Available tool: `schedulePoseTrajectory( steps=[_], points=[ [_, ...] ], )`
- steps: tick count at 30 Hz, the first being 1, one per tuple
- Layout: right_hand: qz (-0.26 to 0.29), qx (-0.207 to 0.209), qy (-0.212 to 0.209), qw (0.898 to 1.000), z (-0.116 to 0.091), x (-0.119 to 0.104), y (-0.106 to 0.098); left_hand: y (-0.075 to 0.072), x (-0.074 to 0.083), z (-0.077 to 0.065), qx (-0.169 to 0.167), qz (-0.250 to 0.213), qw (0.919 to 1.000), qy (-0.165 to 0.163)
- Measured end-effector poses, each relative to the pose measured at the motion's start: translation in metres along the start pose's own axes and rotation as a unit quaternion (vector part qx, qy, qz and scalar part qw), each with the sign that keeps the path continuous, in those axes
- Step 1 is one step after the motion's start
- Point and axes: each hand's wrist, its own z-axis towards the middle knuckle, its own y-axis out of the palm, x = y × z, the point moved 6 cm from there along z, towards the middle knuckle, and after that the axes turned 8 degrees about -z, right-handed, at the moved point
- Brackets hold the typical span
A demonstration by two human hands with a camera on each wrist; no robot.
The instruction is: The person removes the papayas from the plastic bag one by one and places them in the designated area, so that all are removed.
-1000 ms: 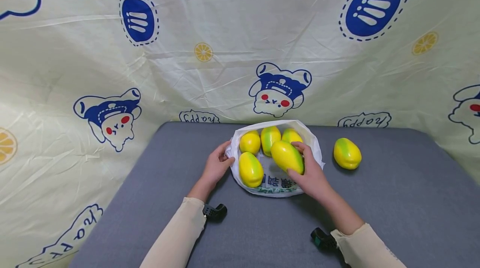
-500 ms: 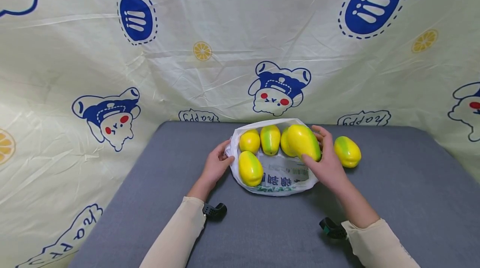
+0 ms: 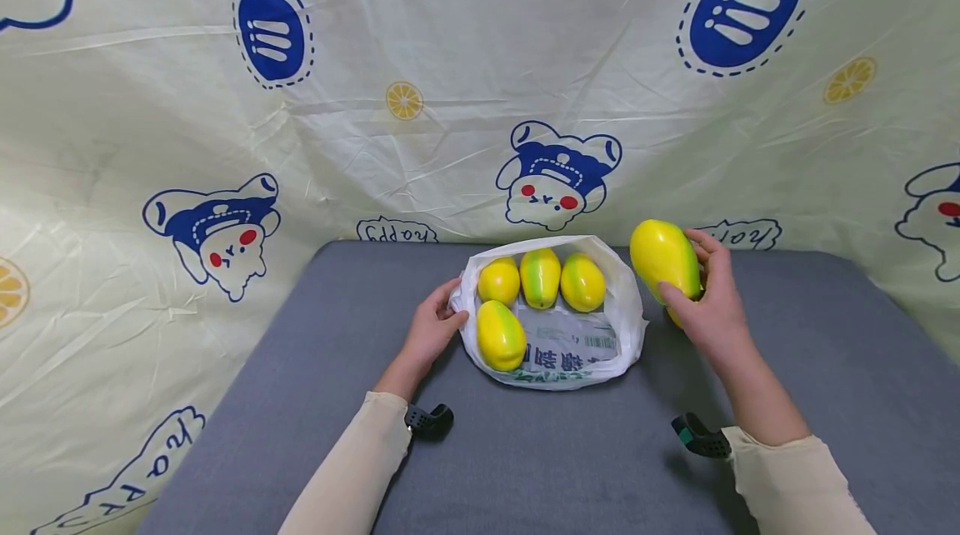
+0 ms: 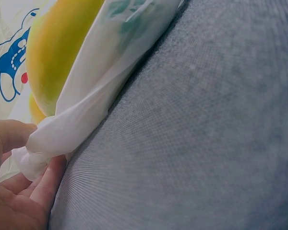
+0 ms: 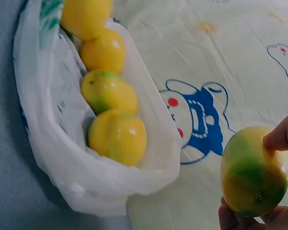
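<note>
A white plastic bag (image 3: 632, 327) lies with its mouth spread wide on the table. Several yellow-green mangoes sit inside, among them one at the near left (image 3: 501, 337) and one at the back right (image 3: 582, 282). My left hand (image 3: 435, 327) pinches the bag's left rim; the left wrist view shows the gathered plastic (image 4: 62, 132) between thumb and fingers. Right of the bag, my right hand (image 3: 716, 302) grips a mango (image 3: 662, 258) in the air, thumb on its near side. In the right wrist view this mango (image 5: 254, 175) is clear of the bag.
Another mango (image 3: 672, 317) on the table is mostly hidden behind my right hand and the held mango. Grey cloth covers the table (image 3: 555, 468). A printed pale curtain (image 3: 465, 160) hangs just past its back edge.
My right hand has lifted the mango from over the bag and carried it right, past the rim, to above the loose mango. The left hand stays on the bag.
</note>
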Motion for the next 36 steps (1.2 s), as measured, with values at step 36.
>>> schedulePoseTrajectory(
  steps=[36],
  points=[
    [-0.015,0.045,0.183,0.982,0.013,0.117,-0.043,-0.001,-0.019,0.012,0.007,0.0,0.9997,0.022]
  ],
)
